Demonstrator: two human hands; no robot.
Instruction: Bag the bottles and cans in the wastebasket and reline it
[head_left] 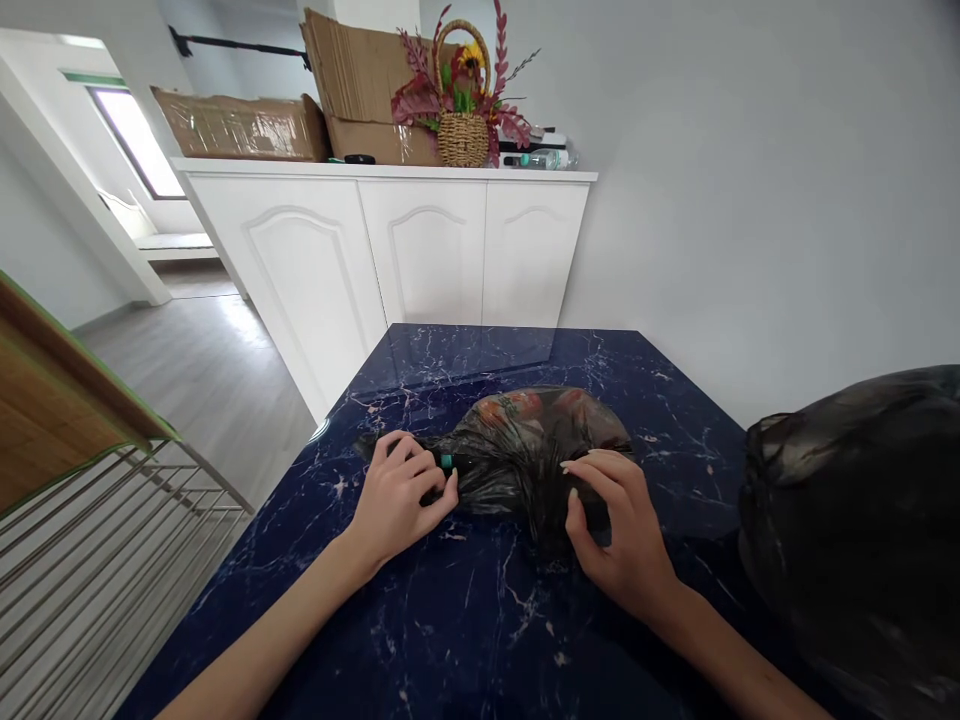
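A thin black plastic bag (502, 450) lies on the dark blue marbled table, with reddish things showing dimly through its upper part. My left hand (401, 490) is curled over the bag's left end and grips the plastic. Beside its fingers a small teal piece (448, 461) shows, perhaps a cap; its kind is unclear. On the bag's right side, my right hand (619, 515) has its thumb and fingers bent around a gathered fold. Part of the fold is hidden under that palm.
A big, full black bag (862, 530) stands at the table's (480, 620) right. Against the wall, a white cabinet (435, 250) carries cardboard boxes (240, 125), a flower basket (463, 138) and a clear bottle (551, 159). A metal rack (150, 540) stands left of the table.
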